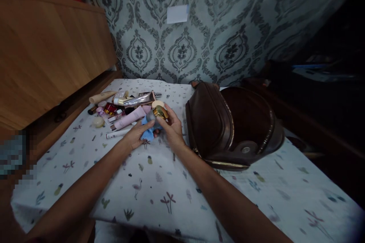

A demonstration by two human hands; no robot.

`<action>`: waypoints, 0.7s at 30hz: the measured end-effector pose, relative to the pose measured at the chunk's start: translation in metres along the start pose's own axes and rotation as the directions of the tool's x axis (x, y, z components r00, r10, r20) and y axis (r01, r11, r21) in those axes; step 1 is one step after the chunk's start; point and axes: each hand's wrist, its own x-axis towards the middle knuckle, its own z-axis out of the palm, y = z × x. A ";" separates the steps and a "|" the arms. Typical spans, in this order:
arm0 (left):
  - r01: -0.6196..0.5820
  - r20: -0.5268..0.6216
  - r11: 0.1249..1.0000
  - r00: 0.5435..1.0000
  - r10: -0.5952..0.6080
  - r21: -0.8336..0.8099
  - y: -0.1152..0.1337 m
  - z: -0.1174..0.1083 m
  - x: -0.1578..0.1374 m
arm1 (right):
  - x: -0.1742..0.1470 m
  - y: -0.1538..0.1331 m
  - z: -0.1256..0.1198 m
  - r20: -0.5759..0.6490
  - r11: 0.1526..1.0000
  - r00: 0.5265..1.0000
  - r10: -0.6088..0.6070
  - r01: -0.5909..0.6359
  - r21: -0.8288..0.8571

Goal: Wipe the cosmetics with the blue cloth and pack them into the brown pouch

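Both hands meet over the near edge of a cosmetics pile. My right hand point(174, 127) is closed around a small cosmetic bottle with a shiny gold cap point(161, 112); the bottle's body is greyish and partly covered. In my left hand point(138, 133) is a light blue cloth point(147, 133), pressed against the bottle's lower side. Just left of the hands lie a pink tube point(130, 117), a silver tube point(139, 100), a white tube point(118, 133) and a dark red jar point(110, 108). A round cream-coloured jar point(98, 122) sits at the pile's left edge.
An open brown leather bag point(208, 121) with brass zips stands right of my hands. All this rests on a white printed cloth point(137, 205). A wooden cabinet point(51, 45) borders the left side, and a patterned wall point(182, 45) stands behind.
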 end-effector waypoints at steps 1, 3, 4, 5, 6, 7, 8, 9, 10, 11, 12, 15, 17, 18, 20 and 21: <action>0.004 0.013 1.000 1.000 -0.004 0.008 0.000 0.000 0.000 | 0.001 0.001 -0.001 0.000 1.000 1.000 -0.005 0.005 -0.013; 0.003 0.027 1.000 1.000 -0.004 0.021 0.000 0.001 -0.001 | 0.002 0.002 -0.002 0.000 0.999 1.000 -0.024 0.024 -0.038; 0.001 0.031 1.000 1.000 -0.002 0.031 0.001 0.001 -0.001 | 0.002 0.003 -0.002 0.000 0.998 0.999 -0.038 0.038 -0.047; -0.003 0.029 0.999 1.000 0.002 0.042 0.001 0.001 -0.001 | 0.002 0.003 -0.002 0.000 0.997 0.999 -0.052 0.052 -0.056; -0.007 0.022 0.998 1.000 0.005 0.054 0.000 0.001 -0.001 | 0.002 0.003 -0.002 -0.003 0.996 0.998 -0.063 0.063 -0.065; -0.008 0.015 0.998 1.000 0.007 0.064 0.000 0.001 0.000 | 0.002 0.003 -0.002 -0.008 0.995 0.997 -0.071 0.070 -0.073; -0.008 0.005 0.997 1.000 0.007 0.075 0.000 0.001 0.000 | 0.002 0.003 -0.001 -0.014 0.994 0.997 -0.076 0.074 -0.081; -0.008 -0.007 0.996 1.000 0.009 0.090 -0.001 0.001 0.000 | 0.002 0.003 -0.001 -0.021 0.993 0.996 -0.081 0.079 -0.088; -0.016 -0.026 0.994 0.999 0.019 0.112 -0.001 0.001 0.000 | 0.002 0.003 -0.001 -0.029 0.992 0.996 -0.087 0.083 -0.097; -0.041 -0.050 0.989 0.998 0.049 0.143 -0.001 0.001 0.000 | 0.002 0.003 -0.001 -0.039 0.990 0.995 -0.093 0.088 -0.107; -0.089 -0.079 0.977 0.991 0.106 0.194 -0.002 0.002 0.000 | 0.002 0.003 -0.002 -0.048 0.989 0.994 -0.098 0.092 -0.118; -0.280 -0.110 0.864 0.929 0.354 0.418 -0.002 0.003 -0.002 | 0.003 0.004 -0.004 -0.073 0.981 0.992 -0.106 0.092 -0.171; -0.356 -0.085 0.765 0.879 0.469 0.537 -0.002 0.004 -0.003 | 0.004 0.005 -0.005 -0.083 0.975 0.991 -0.101 0.082 -0.206; -0.372 -0.079 0.727 0.861 0.503 0.577 -0.002 0.005 -0.004 | 0.004 0.006 -0.005 -0.086 0.973 0.992 -0.096 0.075 -0.220; -0.389 -0.076 0.676 0.832 0.549 0.626 -0.002 0.006 -0.005 | 0.004 0.007 -0.006 -0.090 0.971 0.993 -0.080 0.058 -0.231; -0.400 -0.071 0.654 0.819 0.570 0.642 -0.001 0.006 -0.005 | 0.003 0.007 -0.005 -0.086 0.973 0.994 -0.064 0.043 -0.228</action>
